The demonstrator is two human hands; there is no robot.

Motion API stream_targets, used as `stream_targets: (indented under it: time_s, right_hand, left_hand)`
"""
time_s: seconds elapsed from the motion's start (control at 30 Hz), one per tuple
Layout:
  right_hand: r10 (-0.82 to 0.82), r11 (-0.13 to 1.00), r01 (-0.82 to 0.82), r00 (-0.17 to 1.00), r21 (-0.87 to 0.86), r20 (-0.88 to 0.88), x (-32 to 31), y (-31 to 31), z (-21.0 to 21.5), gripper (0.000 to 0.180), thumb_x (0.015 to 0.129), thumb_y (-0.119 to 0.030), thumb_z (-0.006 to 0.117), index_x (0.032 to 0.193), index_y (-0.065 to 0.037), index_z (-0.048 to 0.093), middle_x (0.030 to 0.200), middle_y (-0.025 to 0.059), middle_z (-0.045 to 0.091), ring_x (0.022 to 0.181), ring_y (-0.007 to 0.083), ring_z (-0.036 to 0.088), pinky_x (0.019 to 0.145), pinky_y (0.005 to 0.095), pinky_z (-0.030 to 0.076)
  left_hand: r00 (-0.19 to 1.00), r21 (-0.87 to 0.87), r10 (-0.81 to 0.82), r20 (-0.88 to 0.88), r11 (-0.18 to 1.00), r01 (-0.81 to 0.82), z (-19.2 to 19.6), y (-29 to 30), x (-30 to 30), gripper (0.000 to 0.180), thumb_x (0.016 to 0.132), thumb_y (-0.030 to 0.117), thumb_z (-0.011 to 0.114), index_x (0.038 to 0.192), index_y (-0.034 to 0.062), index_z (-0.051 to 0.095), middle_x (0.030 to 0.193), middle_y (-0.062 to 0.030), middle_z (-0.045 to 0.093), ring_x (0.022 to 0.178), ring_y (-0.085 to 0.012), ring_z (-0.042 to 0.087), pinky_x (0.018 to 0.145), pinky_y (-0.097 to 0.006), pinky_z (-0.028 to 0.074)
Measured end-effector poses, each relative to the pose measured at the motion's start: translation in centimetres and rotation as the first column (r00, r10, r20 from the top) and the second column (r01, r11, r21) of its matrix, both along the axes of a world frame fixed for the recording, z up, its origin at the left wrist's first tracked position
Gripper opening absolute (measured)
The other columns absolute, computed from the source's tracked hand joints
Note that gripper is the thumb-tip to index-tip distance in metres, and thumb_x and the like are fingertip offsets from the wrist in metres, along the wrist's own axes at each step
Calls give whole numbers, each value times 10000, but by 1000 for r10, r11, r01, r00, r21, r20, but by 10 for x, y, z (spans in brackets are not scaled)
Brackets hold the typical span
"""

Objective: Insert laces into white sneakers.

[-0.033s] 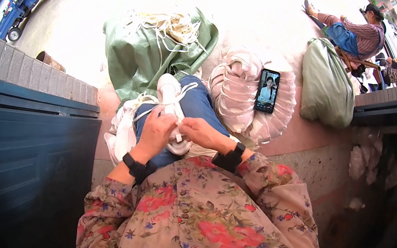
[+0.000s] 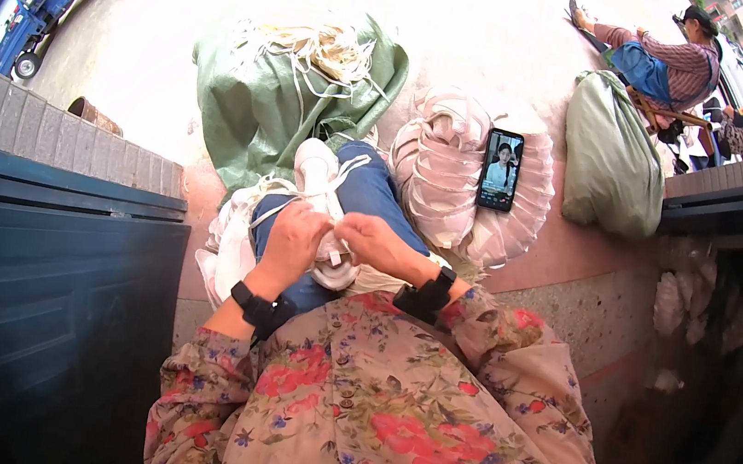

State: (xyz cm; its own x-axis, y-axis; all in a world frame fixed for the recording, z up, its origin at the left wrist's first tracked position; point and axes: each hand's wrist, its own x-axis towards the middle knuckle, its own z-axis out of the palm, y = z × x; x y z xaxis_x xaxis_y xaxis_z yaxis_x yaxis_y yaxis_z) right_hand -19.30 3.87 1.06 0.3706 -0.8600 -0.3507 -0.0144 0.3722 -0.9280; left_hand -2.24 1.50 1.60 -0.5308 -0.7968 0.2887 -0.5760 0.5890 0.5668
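Observation:
A white shoe (image 2: 336, 274) rests across my lap, over blue trouser legs. Loose white shoelace (image 2: 352, 167) strands trail from it to both sides. My left hand (image 2: 297, 234) is closed in a pinch over the shoe's opening, on the shoelace. Close against it, my right hand (image 2: 375, 240) also pinches, with its fingertips almost meeting the left ones. The bit of lace between the fingertips is mostly hidden. More white shoes (image 2: 225, 256) lie partly covered beside my left leg.
A green sack (image 2: 247, 115) ahead carries a bundle of pale laces (image 2: 338, 52). Right of my legs, a lit phone (image 2: 501, 169) leans on stacked pinkish-white shoe pieces (image 2: 438, 184). Beyond stands a full green bag (image 2: 612, 160); another person (image 2: 688, 71) sits farther off. Blue panels (image 2: 59, 286) flank my left.
Both hands stay at the shoe. My right hand and wrist have shifted very slightly left, and the fingers of both hands have adjusted a little.

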Motion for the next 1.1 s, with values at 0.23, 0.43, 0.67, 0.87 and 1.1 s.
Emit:
stream_targets:
  time_s: [0.23, 0.43, 0.67, 0.87, 1.1]
  right_hand:
    - [-313, 903, 234, 933, 361, 179, -21, -13, -8, 246, 907, -307, 408, 889, -82, 504, 574, -50, 364, 420, 42, 305, 356, 195, 242]
    - [-275, 944, 220, 936, 246, 219, -4, -9, 7, 284, 902, -237, 418, 1034, -13, 533, 758, 11, 491, 649, 81, 491, 497, 219, 426]
    - [-53, 996, 41, 985, 75, 167, 14, -7, -10, 379, 916, -288, 432, 1145, 4, 509, 1071, 41, 502, 919, 113, 502, 760, 265, 438]
    - [-46, 987, -2, 955, 163, 293, 21, -10, -1, 403, 905, -286, 470, 1158, 26, 498, 984, 43, 572, 884, 97, 534, 795, 264, 446]
    - [-60, 976, -17, 938, 219, 341, 21, -11, 3, 368, 898, -253, 488, 1139, 24, 518, 968, 45, 585, 831, 92, 541, 765, 256, 451]
  left_hand:
    - [876, 47, -404, -264, 902, 430, 84, 38, -48, 98, 764, 50, 526, 836, 26, 587, 614, -84, 501, 572, -220, 520, 523, -323, 420]
    - [750, 799, 532, -394, 601, -6, 13, 12, -8, 224, 903, 184, 463, 931, -2, 585, 643, 48, 438, 566, -30, 388, 493, -190, 341]
    - [812, 846, 558, -170, 505, -170, 8, 23, -10, 220, 901, 164, 461, 935, -14, 585, 657, 18, 498, 573, -39, 424, 516, -193, 373]
    - [854, 714, 474, -214, 672, -194, 6, 27, -11, 212, 887, 124, 474, 884, -67, 568, 734, -62, 601, 637, -83, 516, 563, -243, 427]
    - [821, 762, 518, -240, 625, -171, 10, 30, -11, 198, 892, 124, 472, 873, -40, 581, 723, -17, 569, 636, -32, 486, 546, -188, 397]
